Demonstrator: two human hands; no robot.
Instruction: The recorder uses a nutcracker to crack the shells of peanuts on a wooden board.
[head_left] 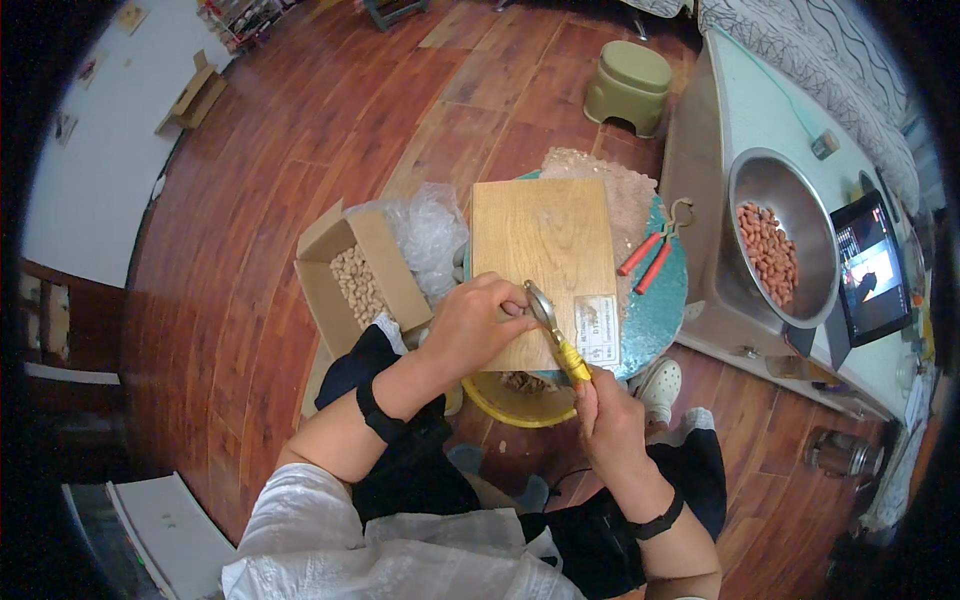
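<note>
My right hand [608,415] is closed round the yellow grips of a pair of pliers [568,356], whose metal jaws point up and left over a wooden board [540,230]. At those jaws, my left hand [483,318] is pinched with thumb and fingers together; whatever it holds is too small or hidden to make out. Below the board's near edge, a yellow basin [500,402] shows brown shell-like bits inside. To the left stands an open cardboard box [403,283] of pale nuts in their shells [357,283].
Red-handled pliers [652,250] lie on the teal round table [655,325] under the board. On the cabinet at right, a steel bowl [815,240] holds reddish nuts [768,250] beside a tablet [872,270]. Clear plastic wrap [425,235] adjoins the box; a green stool [630,85] stands farther off.
</note>
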